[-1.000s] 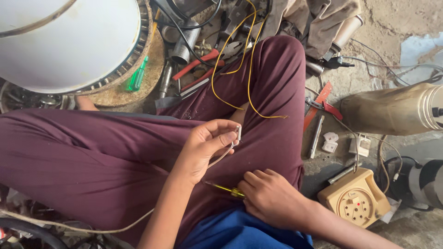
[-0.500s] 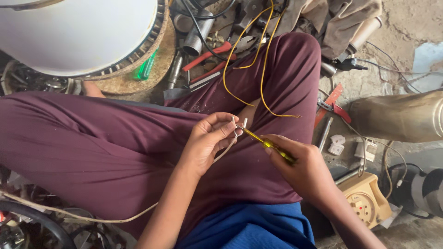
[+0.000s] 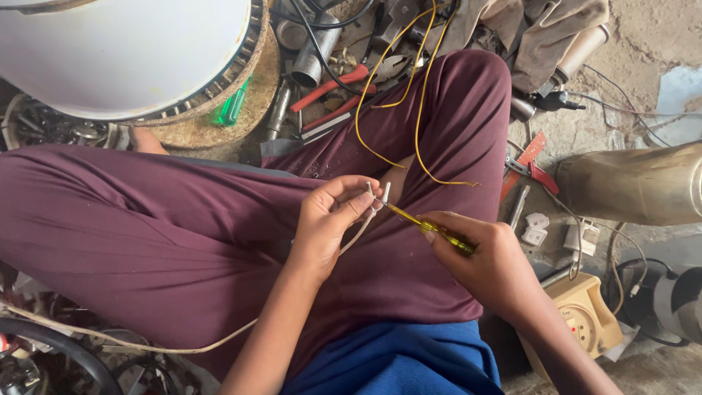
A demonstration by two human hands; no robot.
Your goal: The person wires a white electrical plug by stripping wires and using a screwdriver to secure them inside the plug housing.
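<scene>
two hands busy over the lap right now. left hand (image 3: 329,219) is pinched shut around the end of a pale cord (image 3: 358,230), holding up a small white fitting (image 3: 378,196) with little metal prongs, right above the maroon trousers (image 3: 183,234). right hand (image 3: 482,256) is curled tight around a yellow-handled screwdriver (image 3: 431,228). a second ago that hand was low by the hip with the tool well clear of the fitting; half a second back it was already up and pointing in, and now the tip sits right at the fitting, touching or as good as, can't quite tell. looks to me like the tool has just met the part. yellow wire (image 3: 420,110) drapes over the far knee, red pliers (image 3: 329,86) lie on the floor beyond, beige box (image 3: 585,318) near the right elbow.
</scene>
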